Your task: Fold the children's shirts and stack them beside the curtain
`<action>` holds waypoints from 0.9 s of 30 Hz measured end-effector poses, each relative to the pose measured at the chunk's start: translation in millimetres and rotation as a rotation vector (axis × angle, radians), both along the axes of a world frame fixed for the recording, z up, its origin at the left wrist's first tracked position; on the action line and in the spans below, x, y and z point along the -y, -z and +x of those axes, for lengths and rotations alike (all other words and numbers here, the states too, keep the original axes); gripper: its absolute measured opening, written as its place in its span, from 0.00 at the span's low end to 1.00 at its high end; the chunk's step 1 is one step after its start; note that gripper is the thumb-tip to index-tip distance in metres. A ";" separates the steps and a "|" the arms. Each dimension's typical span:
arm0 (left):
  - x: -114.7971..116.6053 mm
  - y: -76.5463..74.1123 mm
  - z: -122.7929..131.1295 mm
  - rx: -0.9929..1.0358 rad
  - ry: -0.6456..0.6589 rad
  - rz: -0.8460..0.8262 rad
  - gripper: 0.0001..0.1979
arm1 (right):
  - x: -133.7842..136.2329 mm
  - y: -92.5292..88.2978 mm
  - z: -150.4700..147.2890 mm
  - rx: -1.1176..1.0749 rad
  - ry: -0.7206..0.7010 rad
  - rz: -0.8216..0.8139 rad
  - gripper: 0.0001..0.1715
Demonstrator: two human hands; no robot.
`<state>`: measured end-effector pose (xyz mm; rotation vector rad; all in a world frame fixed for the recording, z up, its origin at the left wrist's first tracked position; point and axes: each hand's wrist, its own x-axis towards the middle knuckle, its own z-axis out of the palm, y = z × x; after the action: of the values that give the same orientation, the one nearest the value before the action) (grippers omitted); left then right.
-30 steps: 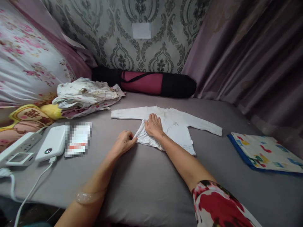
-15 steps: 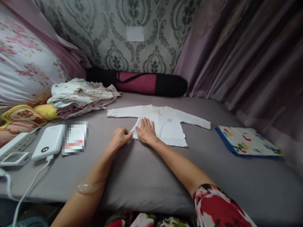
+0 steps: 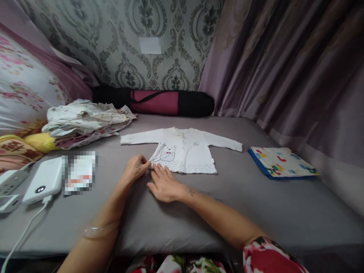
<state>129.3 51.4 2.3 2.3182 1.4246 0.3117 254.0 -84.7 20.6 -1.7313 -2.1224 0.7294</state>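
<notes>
A small white long-sleeved shirt [image 3: 187, 149] with a bear print lies flat and spread on the grey bed sheet [image 3: 176, 212], sleeves out to both sides. My left hand [image 3: 135, 169] is closed in a pinch on the shirt's lower left hem corner. My right hand [image 3: 164, 184] lies flat with its fingers stretched out on the sheet just below the hem, fingertips near the shirt's edge, holding nothing.
A pile of folded clothes [image 3: 85, 121] sits at the back left by a floral pillow [image 3: 25, 91]. A pink and black roll bag [image 3: 159, 102] lies against the wall. A white power bank [image 3: 42, 180] with cable is at the left. A colourful folded cloth [image 3: 281, 161] lies right, near curtains.
My right hand slid down off the shirt onto the sheet. The folded-up left half of the shirt is now flat, showing the bear print. The view shifted right.
</notes>
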 end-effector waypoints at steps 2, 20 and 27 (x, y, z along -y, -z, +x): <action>-0.5 4.2 -1.3 0.016 0.001 0.018 0.11 | 7.6 -9.8 14.1 -0.115 -0.096 -0.015 0.29; 45.1 -23.4 59.1 0.204 0.826 0.098 0.08 | 17.1 17.5 105.5 -0.207 0.463 0.218 0.04; 51.3 -15.8 74.4 0.048 0.747 0.122 0.13 | 12.2 22.9 117.7 -0.727 0.638 0.099 0.16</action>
<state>203.7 0.1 18.1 2.7151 0.4490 0.2266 371.8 -96.9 -2.3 -1.6063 -1.0347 0.8547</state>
